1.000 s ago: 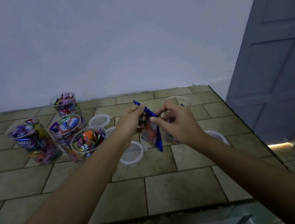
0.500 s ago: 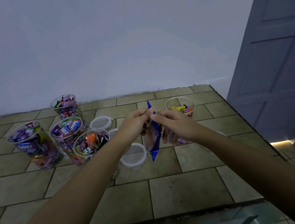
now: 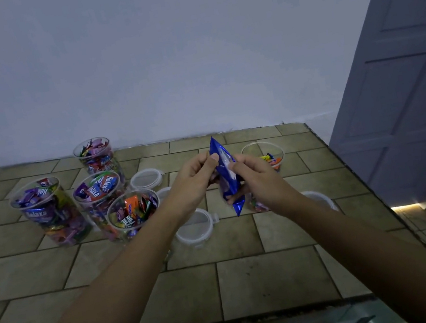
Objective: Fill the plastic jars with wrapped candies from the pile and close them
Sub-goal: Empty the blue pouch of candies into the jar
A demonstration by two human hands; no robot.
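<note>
Blue candy bag [image 3: 227, 176] now turned upright, pinched by left hand [image 3: 195, 182] and right hand [image 3: 257, 179]; probably about to tear it open.

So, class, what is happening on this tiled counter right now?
A person holds a blue packet upright in both hands, left hand and right hand pinching its sides. Four jars full of candies stand open at the left. A part-filled jar sits behind the right hand. Several lids lie loose on the counter; none is on a jar.
</note>
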